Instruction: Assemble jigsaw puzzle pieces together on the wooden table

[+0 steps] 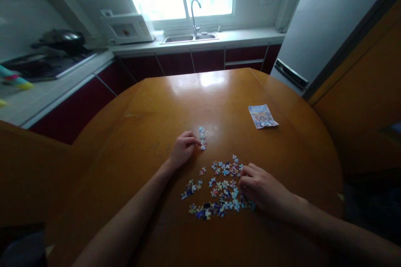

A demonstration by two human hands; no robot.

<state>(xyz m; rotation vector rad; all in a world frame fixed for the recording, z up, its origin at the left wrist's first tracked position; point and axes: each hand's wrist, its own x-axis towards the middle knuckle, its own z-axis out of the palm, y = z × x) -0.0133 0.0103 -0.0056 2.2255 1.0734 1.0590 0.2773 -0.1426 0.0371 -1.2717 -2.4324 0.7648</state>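
Note:
My left hand (184, 148) rests on the table with its fingers partly stretched out, the fingertips touching the edge of a narrow joined strip of jigsaw pieces (202, 137). Over the right end of the loose jigsaw pieces (224, 187) is my right hand (258, 185), its fingers curled and pressed together. Whether a piece is between those fingers is hidden. The loose pieces lie in several rough rows and clumps, with a single piece (202, 171) apart from them. A printed picture sheet (263, 116) lies farther back on the right.
The wooden table (156, 108) has a rounded edge. Beyond it stand a counter with a sink (189, 38), a faucet (194, 16) and a white microwave (127, 28). A wok (62, 41) sits on the stove at left; a refrigerator (308, 25) is at right.

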